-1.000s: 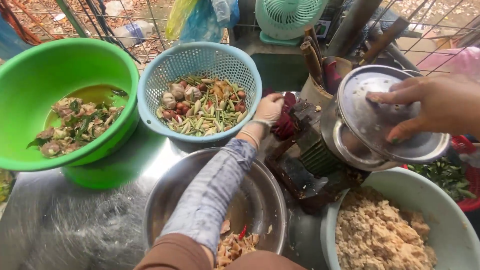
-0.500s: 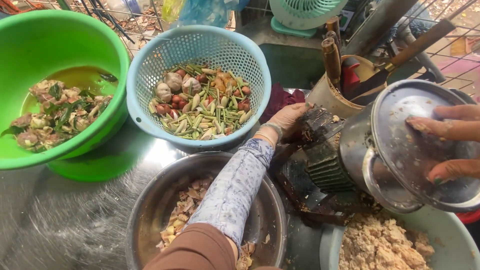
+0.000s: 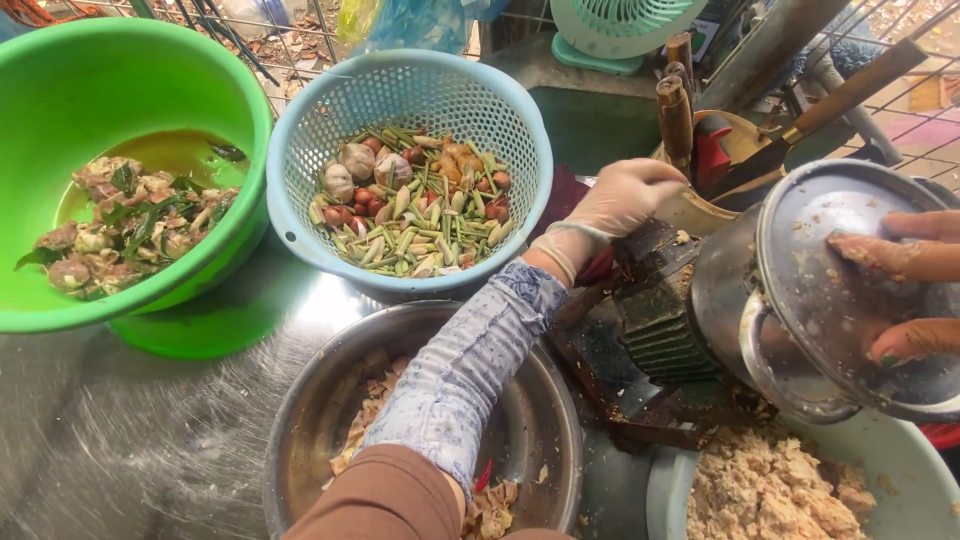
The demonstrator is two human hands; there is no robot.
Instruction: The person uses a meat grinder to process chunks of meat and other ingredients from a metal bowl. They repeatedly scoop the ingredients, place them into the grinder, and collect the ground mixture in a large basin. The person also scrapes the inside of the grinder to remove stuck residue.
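Observation:
My left hand [image 3: 622, 203], in a thin pale glove with a patterned sleeve cover, reaches over a steel bowl [image 3: 540, 400] and curls its fingers on the top of a dark, dirty grinder [image 3: 665, 330]. My right hand is out of view. Another person's bare hands [image 3: 895, 255] come in from the right and press on a steel pot lid [image 3: 810, 250], their fingers smeared with paste. A blue basket [image 3: 300, 170] of lemongrass pieces, garlic and shallots stands just left of my hand.
A green basin [image 3: 90, 90] holds leaves and chopped pieces in liquid at the left. A pale bowl [image 3: 665, 480] of ground paste sits below the grinder. A tan tub [image 3: 745, 135] with wooden-handled tools and a small green fan [image 3: 620, 30] stand at the back.
My left hand has moved from the dark red cloth by the basket up onto the grinder. The other person's hands have shifted right on the lid, which has tilted towards me.

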